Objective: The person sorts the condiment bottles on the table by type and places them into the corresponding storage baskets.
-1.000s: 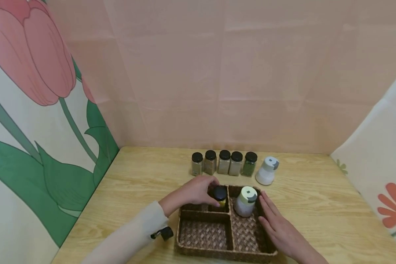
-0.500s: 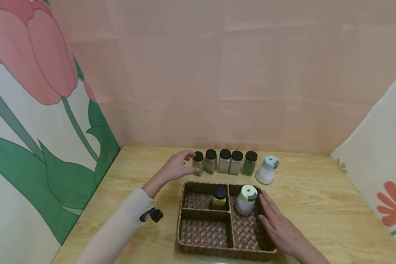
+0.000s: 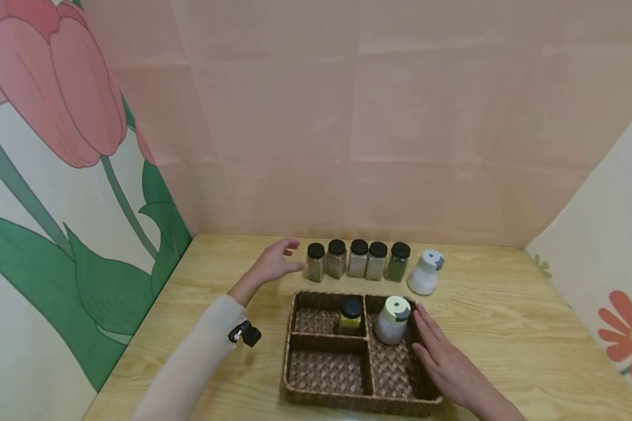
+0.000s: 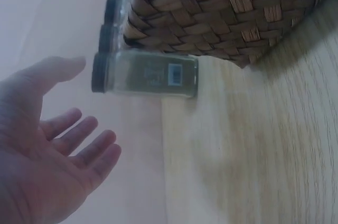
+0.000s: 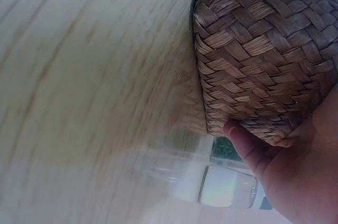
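Observation:
My left hand (image 3: 270,263) is held just left of the row of spice jars, its fingers spread and holding nothing. Nearest to it stands the end spice jar (image 3: 316,268), black-lidded with brownish contents; in the left wrist view this jar (image 4: 153,74) shows a small barcode label. My right hand (image 3: 447,368) rests with straight fingers along the right wall of a brown woven basket (image 3: 347,402). In the basket's back left compartment stands a dark-lidded jar (image 3: 350,318) with yellow contents. A white shaker (image 3: 391,324) with a pale yellow-green top stands in its right compartment.
Several more black-lidded spice jars (image 3: 358,260) continue the row behind the basket. A white shaker with a bluish top (image 3: 425,275) stands at the row's right end. A pink cloth backdrop (image 3: 358,146) rises at the table's back edge (image 3: 242,237).
My left hand has let go of the yellow jar in the basket, moved back and left to the end spice jar, then drawn slightly left of it. My right hand has stayed at the basket.

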`<action>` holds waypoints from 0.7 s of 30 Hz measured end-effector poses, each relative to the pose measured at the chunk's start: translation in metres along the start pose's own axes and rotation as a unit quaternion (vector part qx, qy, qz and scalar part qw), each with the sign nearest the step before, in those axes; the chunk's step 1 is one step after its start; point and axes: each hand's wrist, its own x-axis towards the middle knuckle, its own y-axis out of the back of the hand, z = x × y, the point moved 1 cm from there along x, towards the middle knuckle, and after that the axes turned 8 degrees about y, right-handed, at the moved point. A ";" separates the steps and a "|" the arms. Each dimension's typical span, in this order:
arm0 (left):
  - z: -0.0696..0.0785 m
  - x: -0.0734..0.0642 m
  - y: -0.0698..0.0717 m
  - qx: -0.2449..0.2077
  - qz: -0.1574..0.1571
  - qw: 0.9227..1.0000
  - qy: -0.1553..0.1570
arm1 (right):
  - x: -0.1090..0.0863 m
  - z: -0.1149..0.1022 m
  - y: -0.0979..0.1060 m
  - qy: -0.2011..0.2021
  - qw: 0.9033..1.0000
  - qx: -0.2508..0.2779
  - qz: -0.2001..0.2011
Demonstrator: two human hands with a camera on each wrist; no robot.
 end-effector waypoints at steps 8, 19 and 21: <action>-0.009 0.012 -0.007 -0.020 -0.029 0.999 0.011 | -0.001 0.000 0.000 0.002 1.000 -0.004 0.004; -0.014 0.029 -0.018 -0.033 -0.080 0.996 -0.009 | -0.001 0.000 0.000 0.001 1.000 -0.006 0.006; -0.015 0.031 -0.019 -0.029 -0.080 0.996 -0.010 | -0.001 -0.001 0.000 0.002 1.000 -0.008 0.008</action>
